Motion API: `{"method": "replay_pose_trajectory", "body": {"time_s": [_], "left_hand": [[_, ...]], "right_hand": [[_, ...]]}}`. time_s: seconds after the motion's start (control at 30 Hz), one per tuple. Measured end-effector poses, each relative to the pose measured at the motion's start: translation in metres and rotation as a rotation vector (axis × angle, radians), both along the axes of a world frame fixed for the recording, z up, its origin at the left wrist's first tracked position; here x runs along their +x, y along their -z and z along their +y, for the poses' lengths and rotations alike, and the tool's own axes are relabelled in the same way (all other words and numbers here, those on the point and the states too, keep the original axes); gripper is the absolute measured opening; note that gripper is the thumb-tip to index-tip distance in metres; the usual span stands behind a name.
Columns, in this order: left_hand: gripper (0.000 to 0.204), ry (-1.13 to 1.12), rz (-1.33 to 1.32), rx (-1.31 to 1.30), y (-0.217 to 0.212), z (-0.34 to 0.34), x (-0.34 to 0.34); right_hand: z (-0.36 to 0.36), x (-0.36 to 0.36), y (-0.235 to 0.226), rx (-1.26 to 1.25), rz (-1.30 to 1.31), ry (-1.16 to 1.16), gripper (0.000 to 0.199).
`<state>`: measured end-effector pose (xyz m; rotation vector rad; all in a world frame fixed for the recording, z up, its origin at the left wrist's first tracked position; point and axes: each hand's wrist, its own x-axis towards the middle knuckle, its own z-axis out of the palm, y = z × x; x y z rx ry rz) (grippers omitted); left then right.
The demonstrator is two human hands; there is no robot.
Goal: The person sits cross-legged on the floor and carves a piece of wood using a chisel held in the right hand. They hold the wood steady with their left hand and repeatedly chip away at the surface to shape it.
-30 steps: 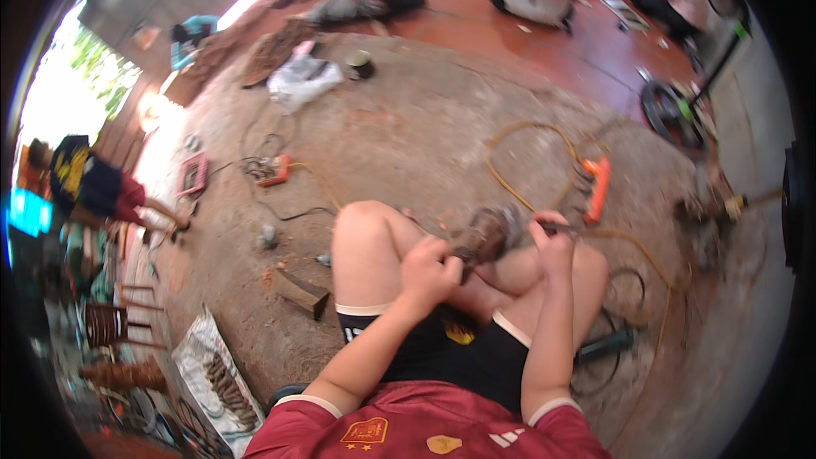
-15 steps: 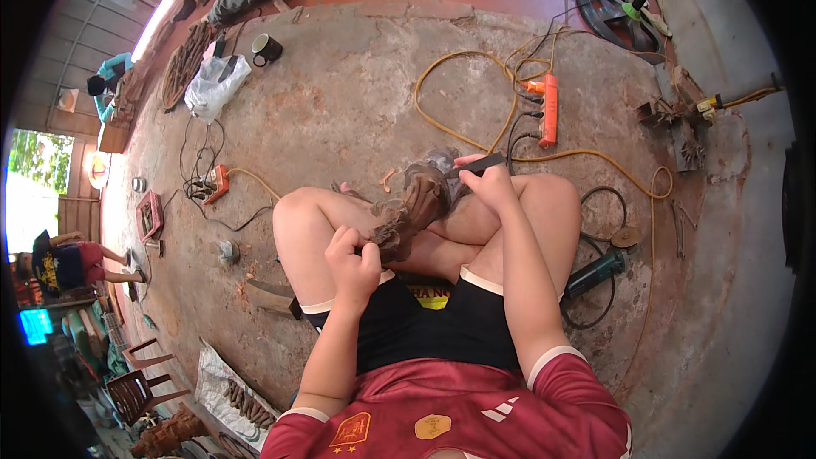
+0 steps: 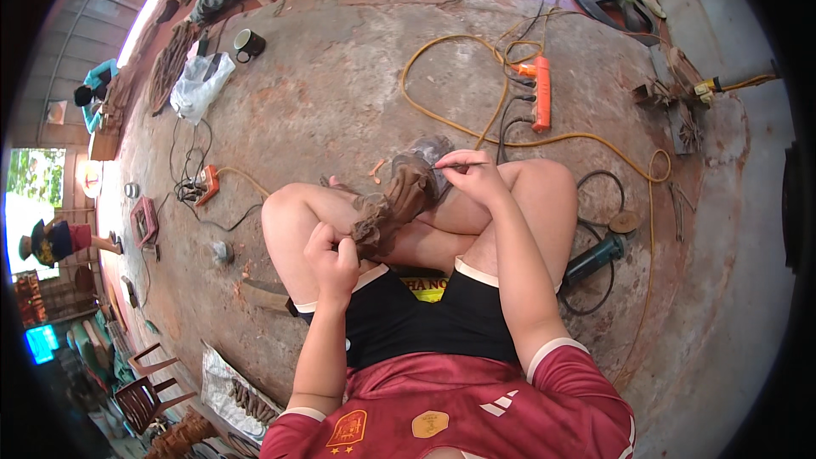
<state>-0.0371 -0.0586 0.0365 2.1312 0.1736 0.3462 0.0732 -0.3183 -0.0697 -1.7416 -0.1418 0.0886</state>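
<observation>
Across my crossed legs lies a brown carved wooden piece (image 3: pixel 398 201), knobbly and ruffled at its near end and greyish at its far end. My left hand (image 3: pixel 332 262) is closed at the near end, its fingers curled against the wood. My right hand (image 3: pixel 473 177) is closed on a thin dark flat strip (image 3: pixel 463 165), seen nearly edge-on. The strip's tip meets the carving's grey far end or lies just beside it; which one I cannot tell.
An orange power strip (image 3: pixel 541 93) with a yellow cord lies ahead. A green cylindrical power tool (image 3: pixel 593 261) rests by my right knee. Left are another orange socket block (image 3: pixel 206 185), a plastic bag (image 3: pixel 202 85), a mug (image 3: pixel 248 45) and a sack (image 3: pixel 229 382). Other people are farther off.
The dark strip in my right hand has turned from broadside to nearly edge-on, and that hand has shifted slightly left. My left hand stays at the carving's near end. The view has shifted a little.
</observation>
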Motion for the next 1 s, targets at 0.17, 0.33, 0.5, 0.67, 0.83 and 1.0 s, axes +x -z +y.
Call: {"method": "replay_pose_trajectory", "body": {"time_s": [0.17, 0.33, 0.5, 0.67, 0.83, 1.0], "left_hand": [[0.010, -0.016, -0.009, -0.042, 0.004, 0.002, 0.003], [0.009, 0.002, -0.010, -0.051, 0.003, -0.001, 0.005], [0.008, 0.012, -0.028, -0.021, -0.001, -0.009, 0.006], [0.006, 0.033, -0.041, 0.014, -0.003, -0.010, 0.005], [0.005, 0.030, -0.051, 0.015, 0.002, -0.003, 0.001], [0.005, 0.007, -0.034, 0.023, 0.006, 0.001, -0.003]], "right_hand": [[0.001, -0.002, 0.002, 0.077, -0.041, -0.014, 0.016], [0.003, -0.005, -0.019, 0.198, 0.217, 0.032, 0.013], [0.016, -0.011, -0.021, 0.341, 0.293, 0.025, 0.016], [0.009, -0.006, -0.020, 0.188, 0.310, -0.046, 0.016], [0.009, -0.005, -0.029, 0.299, 0.396, -0.022, 0.014], [0.012, -0.001, -0.018, 0.273, 0.337, -0.084, 0.014]]}}
